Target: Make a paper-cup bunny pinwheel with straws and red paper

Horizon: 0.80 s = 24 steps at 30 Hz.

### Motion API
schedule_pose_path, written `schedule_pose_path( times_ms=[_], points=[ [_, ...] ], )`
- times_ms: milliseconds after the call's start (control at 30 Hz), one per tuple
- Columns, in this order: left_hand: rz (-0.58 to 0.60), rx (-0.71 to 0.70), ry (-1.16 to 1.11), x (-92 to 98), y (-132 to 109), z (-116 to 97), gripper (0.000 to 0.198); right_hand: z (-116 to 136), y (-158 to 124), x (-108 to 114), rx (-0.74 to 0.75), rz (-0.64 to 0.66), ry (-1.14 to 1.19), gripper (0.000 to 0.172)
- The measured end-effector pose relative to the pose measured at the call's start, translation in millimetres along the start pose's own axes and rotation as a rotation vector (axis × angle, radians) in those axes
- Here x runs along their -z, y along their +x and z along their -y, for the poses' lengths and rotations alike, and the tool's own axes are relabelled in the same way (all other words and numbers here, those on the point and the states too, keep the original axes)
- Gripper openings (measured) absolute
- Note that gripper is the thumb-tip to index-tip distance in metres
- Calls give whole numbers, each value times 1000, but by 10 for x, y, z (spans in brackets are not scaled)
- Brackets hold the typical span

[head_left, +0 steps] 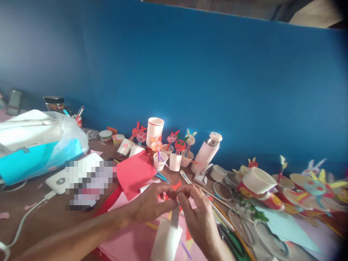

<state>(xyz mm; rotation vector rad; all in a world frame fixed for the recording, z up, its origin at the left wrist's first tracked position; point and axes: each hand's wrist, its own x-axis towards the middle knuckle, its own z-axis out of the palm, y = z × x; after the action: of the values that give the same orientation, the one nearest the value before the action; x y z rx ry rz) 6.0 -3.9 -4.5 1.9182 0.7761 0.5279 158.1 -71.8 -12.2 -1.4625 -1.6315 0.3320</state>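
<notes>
Blue wall (174,72), brown table (57,221). My left hand (152,203) and right hand (197,210) — both pinched close on one grey strip (175,216). White cup (164,241): below them, over pink paper (130,232), strip's end at its rim. Hazard — neither hand steadies it; a tug might tip it.

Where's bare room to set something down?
Bare brown tabletop shows between the white cable, power bank and left forearm. Crowded: around left hand and right hand, with pink paper and a white cup; far right, with paper cups.

no legible text, label or number anywhere
</notes>
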Motion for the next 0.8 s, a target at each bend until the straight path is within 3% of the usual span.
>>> schedule_pose_path(
  times_ms=[133,300,567,667,800],
  points=[
    [-12,-117,-20,8,7,0,13,2,9,12,48,30,26,13],
    [-27,-124,35,-36,8,77,13,57,19,-12,92,74,27,12],
    [183,-1,-210,-68,-24,93,8,67,18,-56,124,81,-100,15],
    [132,6,-220,-35,-4,100,11,43,23,-43,150,63,-90,16],
    [-34,-43,-175,98,45,50,14,19,48,-4,185,33,-49,27]
  ],
)
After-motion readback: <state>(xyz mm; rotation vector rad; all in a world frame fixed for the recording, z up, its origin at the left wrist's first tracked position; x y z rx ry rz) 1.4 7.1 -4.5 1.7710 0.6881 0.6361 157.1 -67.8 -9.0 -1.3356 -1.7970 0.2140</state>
